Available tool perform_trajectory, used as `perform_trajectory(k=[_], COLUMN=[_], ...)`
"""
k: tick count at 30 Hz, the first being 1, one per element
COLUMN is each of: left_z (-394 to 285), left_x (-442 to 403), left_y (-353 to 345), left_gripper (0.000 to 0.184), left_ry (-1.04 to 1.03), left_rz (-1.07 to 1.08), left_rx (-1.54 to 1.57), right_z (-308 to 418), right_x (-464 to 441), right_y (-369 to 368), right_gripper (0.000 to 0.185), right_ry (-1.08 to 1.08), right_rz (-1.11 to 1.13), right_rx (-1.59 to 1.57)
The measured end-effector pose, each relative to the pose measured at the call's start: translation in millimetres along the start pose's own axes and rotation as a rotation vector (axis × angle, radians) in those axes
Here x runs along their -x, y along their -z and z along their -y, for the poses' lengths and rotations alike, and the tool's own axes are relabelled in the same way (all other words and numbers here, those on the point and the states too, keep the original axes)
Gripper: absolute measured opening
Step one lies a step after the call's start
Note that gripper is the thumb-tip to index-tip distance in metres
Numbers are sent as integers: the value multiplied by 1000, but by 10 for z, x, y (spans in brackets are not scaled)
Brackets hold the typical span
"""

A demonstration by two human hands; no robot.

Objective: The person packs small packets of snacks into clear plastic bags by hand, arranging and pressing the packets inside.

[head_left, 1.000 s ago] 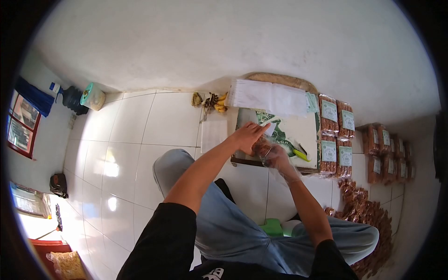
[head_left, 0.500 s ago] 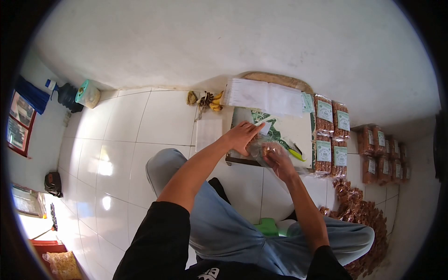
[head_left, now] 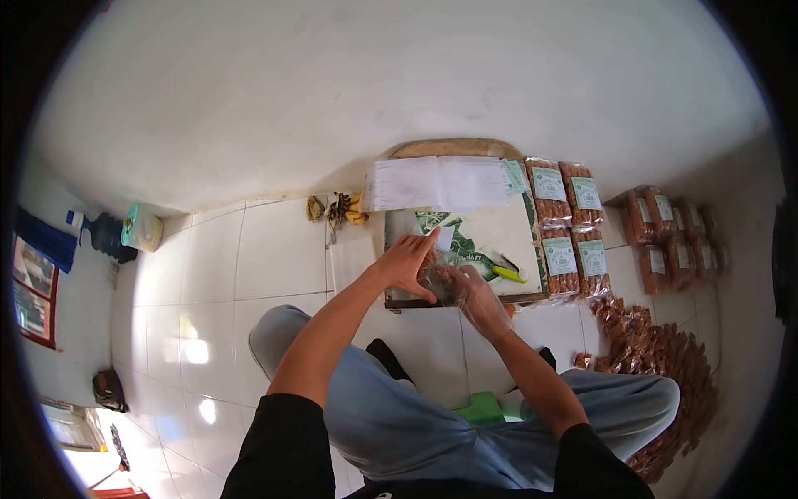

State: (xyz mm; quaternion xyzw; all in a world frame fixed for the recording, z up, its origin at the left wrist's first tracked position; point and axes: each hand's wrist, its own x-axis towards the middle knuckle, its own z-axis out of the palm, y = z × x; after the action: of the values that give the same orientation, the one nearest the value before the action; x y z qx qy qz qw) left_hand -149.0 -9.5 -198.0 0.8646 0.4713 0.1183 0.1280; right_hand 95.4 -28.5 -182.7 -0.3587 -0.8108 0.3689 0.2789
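Note:
A clear plastic bag [head_left: 450, 279] with brown pieces in it lies near the front edge of a low table. My left hand [head_left: 406, 264] curves around its left end, thumb and fingers apart with the bag between them. Reaching into the bag from the right, my right hand [head_left: 482, 301] has clear film around it up to the wrist. Its fingers are bent, and what they hold is hidden. Just beyond lie a small white paper [head_left: 442, 239] and a yellow-green handled tool [head_left: 509, 273], perhaps a cutter.
White plastic sheets or bags [head_left: 440, 183] lie along the table's back. Labelled brown packs [head_left: 561, 259] stand at its right, with more packs [head_left: 665, 241] beyond. Loose small brown packets [head_left: 665, 358] are heaped on the floor. Bananas [head_left: 356, 209] lie at the left.
The camera view has shifted, so the table appears lower and further left. My right hand has moved closer to my left hand, deeper in the bag.

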Motion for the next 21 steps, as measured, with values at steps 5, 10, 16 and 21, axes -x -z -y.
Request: perform_trajectory(k=[5, 10, 16, 21], left_z=[100, 111, 22, -65], left_x=[-16, -175, -238, -273], left_y=[-291, -518, -438, -372], left_gripper=[109, 60, 59, 61], left_ry=[61, 427, 486, 447], left_rz=[-120, -353, -325, -314], left_rx=[74, 278, 205, 119], right_z=[-936, -406, -515, -325], right_x=[-137, -125, -70, -6], right_y=[-641, -174, -291, -154], right_gripper=[28, 23, 23, 16], right_ry=[-135, -294, 196, -83], right_rz=[-52, 29, -324, -255], right_rx=[-198, -139, -280, -245])
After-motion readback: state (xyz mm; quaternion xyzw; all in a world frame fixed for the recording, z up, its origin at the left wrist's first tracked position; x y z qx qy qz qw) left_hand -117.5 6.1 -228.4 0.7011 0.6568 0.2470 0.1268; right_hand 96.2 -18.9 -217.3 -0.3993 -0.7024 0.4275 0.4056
